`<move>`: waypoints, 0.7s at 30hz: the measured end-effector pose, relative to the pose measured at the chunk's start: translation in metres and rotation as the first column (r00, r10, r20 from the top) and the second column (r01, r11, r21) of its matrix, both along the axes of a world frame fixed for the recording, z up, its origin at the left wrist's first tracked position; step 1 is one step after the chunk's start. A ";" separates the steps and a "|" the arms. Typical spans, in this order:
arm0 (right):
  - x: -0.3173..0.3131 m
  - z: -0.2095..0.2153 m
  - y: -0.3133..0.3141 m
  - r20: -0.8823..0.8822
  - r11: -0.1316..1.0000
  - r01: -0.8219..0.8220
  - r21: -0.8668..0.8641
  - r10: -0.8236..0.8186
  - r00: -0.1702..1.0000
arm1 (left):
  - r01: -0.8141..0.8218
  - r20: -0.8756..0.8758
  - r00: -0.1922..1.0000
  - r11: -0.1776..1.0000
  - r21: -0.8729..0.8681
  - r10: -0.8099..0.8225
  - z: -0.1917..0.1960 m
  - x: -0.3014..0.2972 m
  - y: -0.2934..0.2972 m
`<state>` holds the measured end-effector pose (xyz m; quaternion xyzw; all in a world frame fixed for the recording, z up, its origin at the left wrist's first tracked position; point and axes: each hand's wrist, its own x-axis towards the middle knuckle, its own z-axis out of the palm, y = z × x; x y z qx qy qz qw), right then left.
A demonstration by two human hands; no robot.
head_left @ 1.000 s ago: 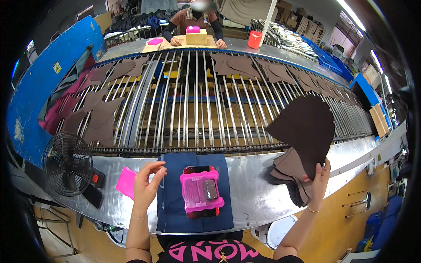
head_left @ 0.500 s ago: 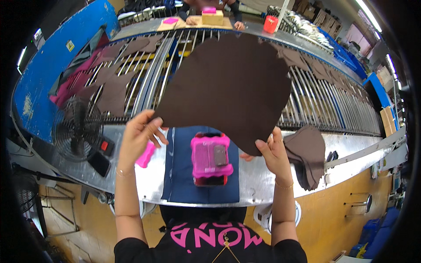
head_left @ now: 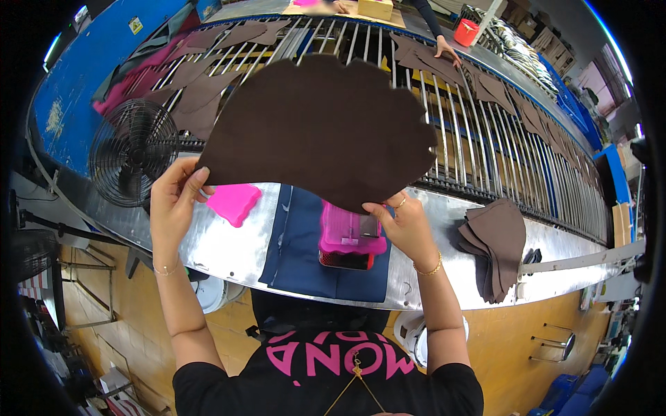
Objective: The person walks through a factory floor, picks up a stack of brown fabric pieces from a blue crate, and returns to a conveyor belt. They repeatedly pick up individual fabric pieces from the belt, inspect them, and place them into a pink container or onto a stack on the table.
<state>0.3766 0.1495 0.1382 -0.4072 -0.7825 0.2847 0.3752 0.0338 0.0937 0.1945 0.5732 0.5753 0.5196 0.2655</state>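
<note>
A large dark brown cut fabric piece point(head_left: 319, 125) with a notched far edge is held up between my hands. My left hand point(head_left: 173, 197) pinches its left corner. Its near right corner is gripped between thumb and fingers of my right hand point(head_left: 406, 225). Beneath it, a pink tray-like template point(head_left: 343, 232) sits on a red-edged object point(head_left: 347, 261), over a folded dark blue cloth point(head_left: 295, 267). The fabric hides the template's far part. Another flat pink template point(head_left: 234, 202) lies on the metal table beside my left hand.
A stack of brown fabric pieces point(head_left: 496, 246) lies at the right of the metal table point(head_left: 215, 260). Black fan point(head_left: 134, 152) stands at left. Beyond runs a conveyor of metal bars point(head_left: 479, 139) carrying brown pieces. Across it, a co-worker's hand point(head_left: 447, 52) reaches over a piece, near a red bucket point(head_left: 466, 32).
Both my hands and the fabric have shifted left, the fabric now lying flatter over the conveyor's near edge. The co-worker's hand has reached out to the conveyor. My view has turned slightly.
</note>
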 end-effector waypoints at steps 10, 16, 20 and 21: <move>0.049 -0.008 -0.010 0.116 0.975 0.010 0.224 -0.036 0.993 | 0.148 -0.241 0.956 0.984 -0.102 -0.169 -0.026 0.035 0.009; 0.109 -0.056 -0.040 0.079 0.980 0.201 0.010 -0.201 0.976 | 0.367 -0.423 0.820 0.921 -0.129 -0.386 -0.030 0.091 0.037; 0.156 -0.079 -0.065 -0.029 0.925 0.366 -0.103 -0.370 0.929 | 0.535 -0.507 0.733 0.845 0.018 -0.453 -0.035 0.127 0.055; 0.167 -0.077 -0.071 -0.078 0.895 0.424 -0.141 -0.437 0.896 | 0.554 -0.544 0.705 0.832 0.019 -0.456 -0.034 0.138 0.059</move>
